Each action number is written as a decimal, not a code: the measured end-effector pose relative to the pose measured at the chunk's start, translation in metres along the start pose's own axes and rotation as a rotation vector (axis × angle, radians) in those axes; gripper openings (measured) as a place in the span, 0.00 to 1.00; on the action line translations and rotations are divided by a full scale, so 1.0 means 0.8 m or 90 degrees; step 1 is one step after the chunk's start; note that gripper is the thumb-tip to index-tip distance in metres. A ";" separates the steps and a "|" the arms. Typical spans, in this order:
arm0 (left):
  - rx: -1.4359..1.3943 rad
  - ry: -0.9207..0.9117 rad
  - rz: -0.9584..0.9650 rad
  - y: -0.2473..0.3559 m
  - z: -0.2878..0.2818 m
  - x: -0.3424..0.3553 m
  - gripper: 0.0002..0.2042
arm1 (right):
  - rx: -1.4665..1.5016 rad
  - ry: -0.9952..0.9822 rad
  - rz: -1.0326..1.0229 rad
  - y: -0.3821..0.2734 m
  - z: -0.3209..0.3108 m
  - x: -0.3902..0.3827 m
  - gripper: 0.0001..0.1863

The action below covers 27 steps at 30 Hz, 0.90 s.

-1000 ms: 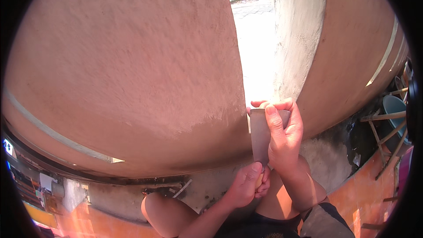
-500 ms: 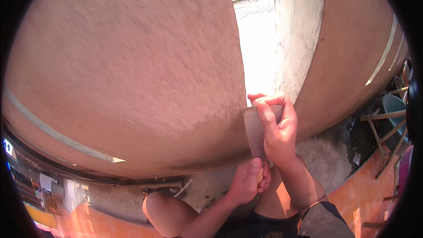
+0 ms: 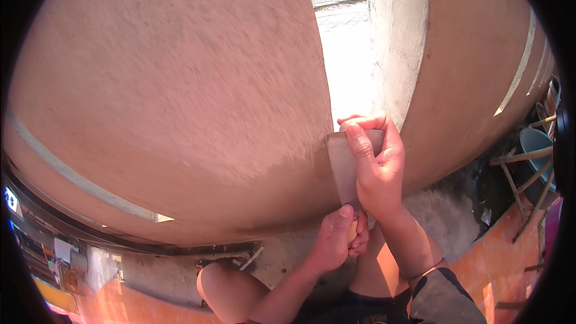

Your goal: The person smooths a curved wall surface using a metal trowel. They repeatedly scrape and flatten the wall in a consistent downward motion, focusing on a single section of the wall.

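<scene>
My left hand (image 3: 335, 237) is closed around the light wooden handle of a flat scraper (image 3: 343, 165), whose grey metal blade flares towards its far end. Over the blade's right side my right hand (image 3: 380, 171) is curled, thumb on the near face and fingers behind it. The blade's wide edge faces away from me, at the lower end of a bright upright gap. Left of the gap stands a broad tan wall-like surface (image 3: 180, 84) with streaky marks; the blade is close to its lower edge of the gap, and I cannot tell whether they touch.
A pale upright edge (image 3: 396, 42) borders the gap on the right. Beyond the gap lies sunlit paving (image 3: 342, 18). At the right stand wooden poles (image 3: 522, 157) with a blue-green basin (image 3: 537, 150). Orange tiles (image 3: 504, 264) cover part of the floor. My bent knee (image 3: 225, 291) is below the wall.
Both hands and the scraper have risen slightly in the picture, away from me. The grip looks the same. The view has shifted a little.
</scene>
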<state>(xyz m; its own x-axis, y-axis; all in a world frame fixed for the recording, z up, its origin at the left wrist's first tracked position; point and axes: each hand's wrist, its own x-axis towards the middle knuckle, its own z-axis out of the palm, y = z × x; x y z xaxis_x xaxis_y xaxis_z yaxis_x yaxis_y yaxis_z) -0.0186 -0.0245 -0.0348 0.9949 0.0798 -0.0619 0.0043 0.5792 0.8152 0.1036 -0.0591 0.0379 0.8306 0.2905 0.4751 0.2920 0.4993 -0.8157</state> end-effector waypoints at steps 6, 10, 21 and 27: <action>0.025 0.009 -0.004 -0.010 0.010 -0.001 0.27 | -0.067 0.012 0.008 0.015 -0.017 -0.010 0.08; -0.011 -0.007 -0.006 0.001 0.004 0.001 0.28 | -0.049 0.013 0.066 0.000 -0.004 -0.009 0.07; -0.096 -0.036 -0.108 0.006 0.006 -0.009 0.28 | -0.111 0.067 0.027 0.010 -0.016 -0.018 0.07; -0.032 -0.029 -0.111 0.016 0.008 -0.008 0.27 | -0.060 0.083 0.031 -0.002 -0.014 -0.014 0.07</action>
<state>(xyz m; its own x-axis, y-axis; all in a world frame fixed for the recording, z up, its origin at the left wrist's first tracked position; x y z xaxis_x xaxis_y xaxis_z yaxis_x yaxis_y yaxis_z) -0.0246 -0.0231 -0.0205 0.9832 -0.0614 -0.1719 0.1725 0.6207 0.7648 0.0991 -0.0724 0.0303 0.8976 0.2002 0.3927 0.2883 0.4073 -0.8666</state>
